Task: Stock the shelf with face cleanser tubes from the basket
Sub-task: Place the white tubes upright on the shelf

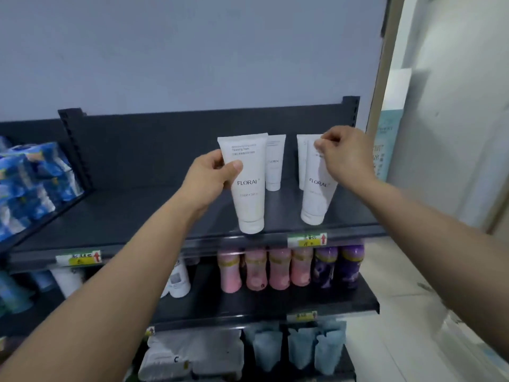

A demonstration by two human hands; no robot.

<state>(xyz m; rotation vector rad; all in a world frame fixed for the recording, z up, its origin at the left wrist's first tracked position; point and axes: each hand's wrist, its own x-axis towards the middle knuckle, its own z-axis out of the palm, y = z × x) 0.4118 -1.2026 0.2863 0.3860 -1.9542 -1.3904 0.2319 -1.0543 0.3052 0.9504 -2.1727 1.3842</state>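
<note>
White and cap-down, the left tube (249,199) has its cap at the front edge of the dark shelf (165,216). The left hand (212,175) wraps round it, thumb across its front, likely to steady it label-out. The right hand (341,155) pinches the crimped top of the right tube (316,199), which leans. Two rear tubes (274,166) stand behind: four tubes in all. No basket shows.
</note>
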